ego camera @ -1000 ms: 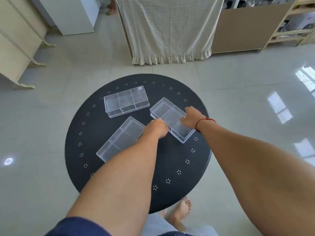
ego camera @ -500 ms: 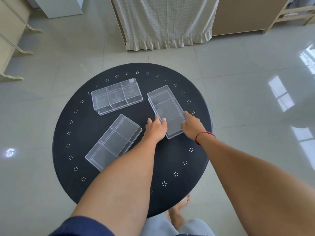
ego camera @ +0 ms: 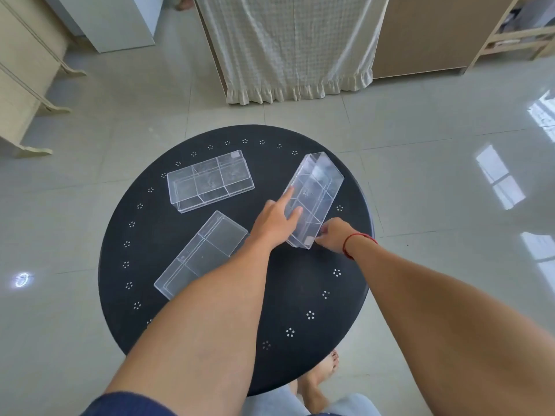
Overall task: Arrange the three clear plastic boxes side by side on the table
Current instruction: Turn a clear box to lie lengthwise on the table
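Right box sits on the right half of the table, its long axis running away and slightly right, and both hands are on it: the left hand presses its left wall, forefinger stretched along the top edge and the other fingers wrapped against the side, while the right hand pinches the near right corner, fingers curled onto it. A red cord circles that wrist. Two more clear boxes wait to the left, well apart from this one: the far box lies crosswise, showing three compartments, and the near box angles diagonally, its near end hidden under the left forearm. None of the three touch or line up. The table is round and black, matte, with small clusters of punched holes ringing its rim. Under it, glossy pale floor tiles throw back bright window reflections on the right. Beyond stand a checked cream curtain with a frilled hem, a brown panel, wooden shelves at far right, and cream furniture at left. A bare foot shows below the table edge.
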Demonstrator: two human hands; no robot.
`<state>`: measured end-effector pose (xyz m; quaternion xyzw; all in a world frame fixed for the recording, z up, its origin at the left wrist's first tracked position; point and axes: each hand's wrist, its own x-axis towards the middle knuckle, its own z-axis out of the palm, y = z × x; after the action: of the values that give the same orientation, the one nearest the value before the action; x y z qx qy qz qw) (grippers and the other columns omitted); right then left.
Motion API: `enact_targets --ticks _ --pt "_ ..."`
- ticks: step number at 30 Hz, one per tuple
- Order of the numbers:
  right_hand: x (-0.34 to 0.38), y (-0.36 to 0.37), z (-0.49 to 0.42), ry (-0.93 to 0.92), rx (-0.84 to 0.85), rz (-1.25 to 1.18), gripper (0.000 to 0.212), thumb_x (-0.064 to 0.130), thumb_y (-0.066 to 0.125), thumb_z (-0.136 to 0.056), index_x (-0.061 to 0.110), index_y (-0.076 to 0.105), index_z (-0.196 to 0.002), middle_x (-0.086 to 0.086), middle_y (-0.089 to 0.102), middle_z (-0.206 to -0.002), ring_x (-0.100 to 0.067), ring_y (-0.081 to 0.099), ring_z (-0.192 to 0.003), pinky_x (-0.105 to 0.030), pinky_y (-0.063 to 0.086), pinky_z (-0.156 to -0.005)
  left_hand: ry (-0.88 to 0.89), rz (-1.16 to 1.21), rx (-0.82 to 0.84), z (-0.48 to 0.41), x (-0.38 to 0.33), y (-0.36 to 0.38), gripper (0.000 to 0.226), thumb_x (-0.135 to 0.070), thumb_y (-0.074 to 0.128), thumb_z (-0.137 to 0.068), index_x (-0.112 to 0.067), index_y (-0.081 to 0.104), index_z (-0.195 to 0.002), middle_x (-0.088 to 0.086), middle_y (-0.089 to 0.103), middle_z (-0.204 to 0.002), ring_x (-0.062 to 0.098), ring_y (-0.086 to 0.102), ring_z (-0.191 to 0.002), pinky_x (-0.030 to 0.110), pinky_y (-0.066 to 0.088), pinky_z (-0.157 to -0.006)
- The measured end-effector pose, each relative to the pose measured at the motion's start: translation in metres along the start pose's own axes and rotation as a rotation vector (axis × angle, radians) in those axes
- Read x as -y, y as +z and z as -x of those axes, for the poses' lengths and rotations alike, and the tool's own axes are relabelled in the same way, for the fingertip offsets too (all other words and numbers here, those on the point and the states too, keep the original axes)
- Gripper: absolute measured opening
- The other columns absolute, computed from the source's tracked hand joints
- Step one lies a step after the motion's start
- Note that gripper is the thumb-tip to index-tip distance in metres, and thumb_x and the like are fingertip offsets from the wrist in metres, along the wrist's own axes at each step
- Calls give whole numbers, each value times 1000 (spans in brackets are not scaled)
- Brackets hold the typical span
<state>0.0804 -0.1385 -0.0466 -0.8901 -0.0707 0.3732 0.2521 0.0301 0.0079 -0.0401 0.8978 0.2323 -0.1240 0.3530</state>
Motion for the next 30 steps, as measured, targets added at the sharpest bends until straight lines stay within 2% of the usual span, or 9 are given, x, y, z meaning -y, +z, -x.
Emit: enact_targets --ticks 2,6,10,13,17,21,24,27,30 --pt "4 -5 0 45 -99 -26 35 15 53 -95 -2 57 -125 -19 62 -123 -34 60 -106 -32 46 -88 68 -57 -45 0 0 -3 65 -53 46 -93 -39 18 -150 6 45 -133 27 51 -120 38 43 -94" --pt "7 -25 -8 136 -342 -431 59 11 50 -94 4 27 -148 -19 48 -143 -34 52 -125 -34 43 -93 90 -113 -104 2 -3 -7 83 -52 61 -85 -18 23 -151 8 46 -138 26 46 -128 42 43 -99" --pt "7 -40 -11 50 -451 -728 74 19 49 -90 14 14 -155 -7 29 -159 -26 41 -138 -36 37 -107 153 -205 -185 4 -1 -6 67 -47 75 -72 -19 52 -129 2 52 -117 22 55 -110 40 50 -87" --pt "8 -41 -14 70 -448 -868 73 30 55 -86 19 25 -151 -7 36 -154 -25 47 -130 -43 38 -112 197 -189 -211 5 1 -3 66 -40 79 -70 -23 53 -128 0 50 -117 20 54 -109 39 51 -84" --pt "4 -39 -14 261 -504 -919 70 51 67 -78 10 44 -129 -14 53 -133 -26 54 -94 -35 45 -84 232 -36 -227 3 3 0 60 -47 80 -66 -22 56 -115 -2 46 -127 16 47 -118 33 47 -90" --pt "-2 -35 -15 360 -417 -810 66 33 67 -79 2 46 -133 -13 60 -125 -30 59 -105 -33 41 -78 -28 262 -208 0 -4 7 48 -65 63 -74 -19 56 -88 3 28 -154 19 23 -142 34 31 -102" --pt "-1 -34 -13 398 -360 -730 47 20 60 -82 -1 51 -123 -16 63 -120 -30 61 -113 -38 51 -88 -114 212 -202 -2 1 15 43 -57 61 -80 -26 55 -108 4 13 -160 23 18 -145 40 35 -101" --pt "-6 -31 -14 387 -350 -646 25 12 59 -84 0 53 -105 -19 65 -117 -27 60 -89 -35 51 -82 -163 215 -106 1 13 25 79 -52 65 -80 -40 26 -146 3 -1 -162 28 14 -147 46 32 -107" --pt "-12 -25 -16 354 -355 -553 43 13 62 -85 -4 52 -124 -16 62 -110 -29 59 -90 -34 50 -78 -207 204 -39 1 18 29 91 -50 68 -78 -45 12 -150 3 -9 -162 29 11 -149 49 29 -110"
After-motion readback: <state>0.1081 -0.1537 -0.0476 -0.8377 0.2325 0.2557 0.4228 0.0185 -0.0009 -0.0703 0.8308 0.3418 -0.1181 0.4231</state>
